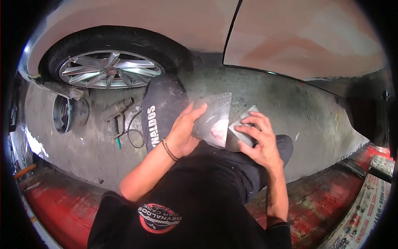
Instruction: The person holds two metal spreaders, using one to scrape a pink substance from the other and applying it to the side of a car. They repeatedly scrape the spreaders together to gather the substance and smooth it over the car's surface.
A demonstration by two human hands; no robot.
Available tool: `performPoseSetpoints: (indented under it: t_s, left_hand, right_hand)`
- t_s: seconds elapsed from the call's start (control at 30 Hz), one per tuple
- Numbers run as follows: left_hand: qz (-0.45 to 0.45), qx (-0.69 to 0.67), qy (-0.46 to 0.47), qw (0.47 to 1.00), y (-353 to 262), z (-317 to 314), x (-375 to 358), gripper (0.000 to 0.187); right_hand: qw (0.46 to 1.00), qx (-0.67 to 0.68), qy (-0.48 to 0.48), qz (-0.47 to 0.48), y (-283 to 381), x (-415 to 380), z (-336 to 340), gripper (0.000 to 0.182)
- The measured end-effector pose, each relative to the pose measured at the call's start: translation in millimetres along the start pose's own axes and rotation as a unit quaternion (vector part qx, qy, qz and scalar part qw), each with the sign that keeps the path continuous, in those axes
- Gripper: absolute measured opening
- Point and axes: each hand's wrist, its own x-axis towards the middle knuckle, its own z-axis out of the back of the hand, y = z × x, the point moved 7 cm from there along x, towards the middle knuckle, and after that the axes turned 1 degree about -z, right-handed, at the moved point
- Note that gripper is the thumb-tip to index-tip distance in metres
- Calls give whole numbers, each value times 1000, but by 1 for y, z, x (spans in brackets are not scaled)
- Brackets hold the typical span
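Observation:
A flat grey plate [213, 112] with a pinkish-white lump of paste [219, 129] near its right edge is held by my left hand [186, 128], the thumb lying on top. To its right, my right hand [261, 143] grips a small grey spreader [244, 124], its fingers pressed on the near face. The spreader's left corner is close to the plate's right edge; whether they touch I cannot tell. Both hands are above my lap. The underside of the plate is hidden.
A car body panel [306, 37] and a wheel [111, 69] stand ahead. On the concrete floor [298, 112] at the left lie a grey tool [118, 111] with a cord and a metal ring [83, 113]. Printed paper [360, 211] covers something at the right.

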Motion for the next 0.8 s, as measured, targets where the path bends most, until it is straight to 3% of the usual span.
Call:
performPoseSetpoints:
  t_s: [0.03, 0.13, 0.23, 0.33, 0.43, 0.47, 0.6, 0.7, 0.8]
  left_hand:
    - [-32, 33, 14, 999, -5, 1, 3, 37]
    - [-107, 107, 34, 988, -11, 9, 17, 32]
    - [-109, 159, 15, 981, -2, 17, 31, 32]
    - [-128, 199, 22, 971, -2, 16, 30, 35]
    - [-129, 223, 6, 966, 8, 26, 33, 37]
    - [-125, 214, 5, 969, 10, 29, 35, 37]
    - [-140, 204, 28, 969, 13, 12, 30, 33]
    - [-121, 148, 6, 982, 18, 24, 38, 34]
    - [-66, 45, 13, 997, 13, 14, 27, 37]
  right_hand:
    - [997, -78, 20, 9, 3, 2, 8, 46]
    - [997, -53, -22, 55, 45, 14, 35, 41]
    - [990, -49, -45, 126, 81, 25, 35, 35]
    - [992, -74, 66, 74, 65, 25, -14, 28]
    - [990, -99, 62, 74, 69, 23, -2, 32]
    - [994, -68, 0, 80, 76, 27, 4, 32]
    - [994, -102, 27, 19, 66, 21, -16, 33]
    - [998, -34, 39, 23, 68, 13, -8, 39]
    - [993, 117, -14, 18, 75, 5, -18, 46]
